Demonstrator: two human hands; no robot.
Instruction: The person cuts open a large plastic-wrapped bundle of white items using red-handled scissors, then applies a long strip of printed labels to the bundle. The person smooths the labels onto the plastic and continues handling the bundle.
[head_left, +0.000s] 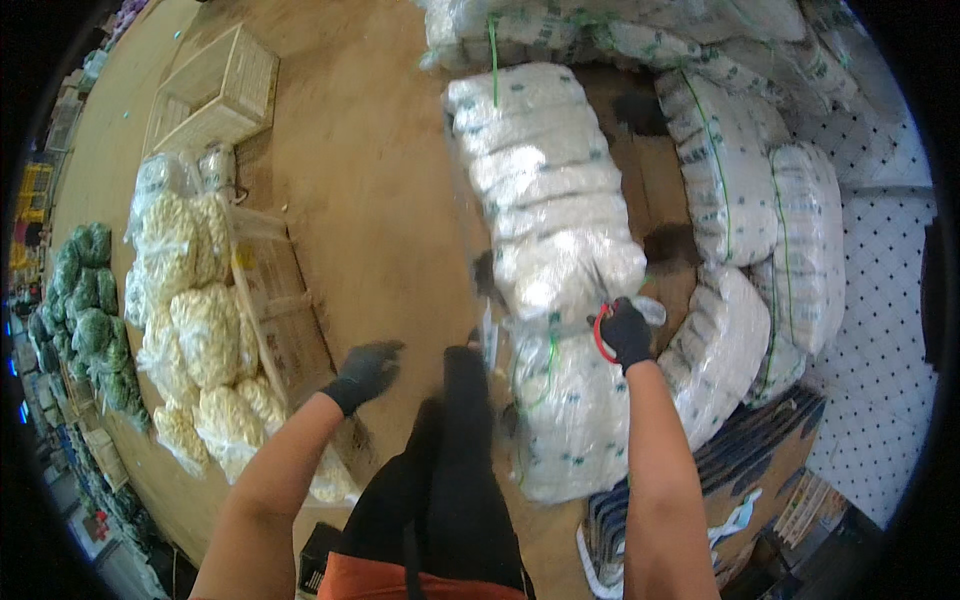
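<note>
One right grip (pixel 629 334) holds red scissors (pixel 599 338) | pointing away, at near right corner of long white bundle (pixel 545 180) | left grip (pixel 368 378) loose, empty, farther

Left hand (pixel 368 377), right hand (pixel 629 335): wore dark, close-fitting gloves (pixel 347 394), which ended at the wrists. Forearms (pixel 285 465): were bare. Trousers (pixel 465 480): were plain black. Garment (pixel 375 581) at waist: was orange, crossed by a narrow black strap (pixel 411 562).
</note>
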